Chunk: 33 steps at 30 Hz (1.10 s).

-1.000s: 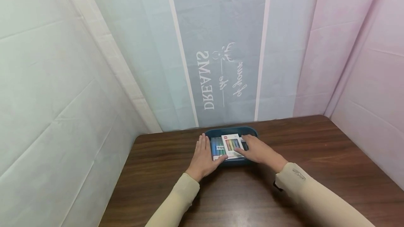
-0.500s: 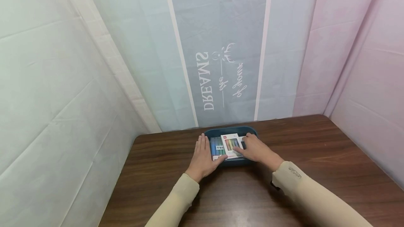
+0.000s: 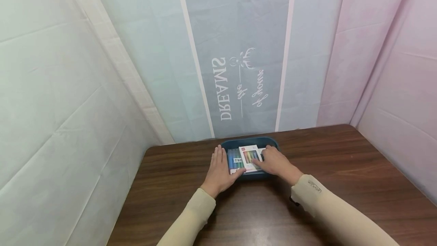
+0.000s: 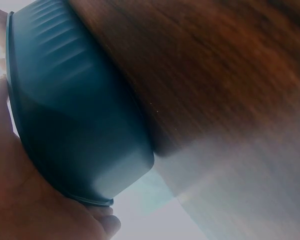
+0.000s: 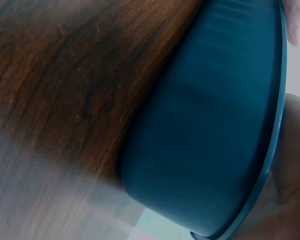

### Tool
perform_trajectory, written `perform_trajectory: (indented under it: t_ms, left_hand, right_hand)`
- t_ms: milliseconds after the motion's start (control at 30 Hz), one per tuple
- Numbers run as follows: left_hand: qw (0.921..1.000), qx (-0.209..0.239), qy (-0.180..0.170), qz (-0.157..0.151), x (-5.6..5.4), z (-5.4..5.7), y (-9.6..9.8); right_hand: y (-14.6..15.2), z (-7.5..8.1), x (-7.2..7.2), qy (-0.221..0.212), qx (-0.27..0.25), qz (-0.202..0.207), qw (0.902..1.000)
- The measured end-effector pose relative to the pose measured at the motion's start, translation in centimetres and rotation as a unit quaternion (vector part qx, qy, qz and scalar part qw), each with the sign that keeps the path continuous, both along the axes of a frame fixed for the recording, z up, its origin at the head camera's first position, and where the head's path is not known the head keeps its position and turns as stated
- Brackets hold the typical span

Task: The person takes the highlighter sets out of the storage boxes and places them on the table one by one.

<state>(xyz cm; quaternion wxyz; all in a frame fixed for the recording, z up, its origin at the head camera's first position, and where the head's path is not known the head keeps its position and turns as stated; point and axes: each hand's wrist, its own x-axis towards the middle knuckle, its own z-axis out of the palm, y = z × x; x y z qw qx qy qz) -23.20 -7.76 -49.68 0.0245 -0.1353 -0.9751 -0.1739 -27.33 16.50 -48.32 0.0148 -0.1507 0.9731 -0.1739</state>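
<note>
A dark teal plastic basket (image 3: 250, 140) stands near the table's back edge. Inside it, a white box (image 3: 250, 167) showing coloured sticks like crayons lies beside a clear pack of blue and green sticks (image 3: 233, 158). My left hand (image 3: 218, 172) rests along the basket's left rim, fingers straight, thumb over the near-left corner. At the right side, my right hand (image 3: 274, 161) has its thumb on the white box and its fingers bent over the box's right edge, with the fingertips hidden. Both wrist views show the basket's outer wall (image 4: 80, 120) and part of each hand.
The dark wood table (image 3: 259, 215) carries the basket. Behind it hangs a blue-grey cloth (image 3: 246, 22) with white lettering, and pale fabric walls (image 3: 51, 105) close in both sides.
My right hand has shifted slightly left, its fingers drawn closer to the white box's right edge. The left hand and the basket have stayed in place.
</note>
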Motion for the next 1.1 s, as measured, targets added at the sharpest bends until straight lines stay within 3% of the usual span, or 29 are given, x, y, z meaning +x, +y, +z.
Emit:
perform_trajectory:
  t_ms: [1100]
  left_hand:
    - [1.0,0.001,0.001,0.002,0.1,-0.5,0.0]
  right_hand:
    - [-0.7,-1.0,0.1,0.006,-0.069,-0.043,0.9967]
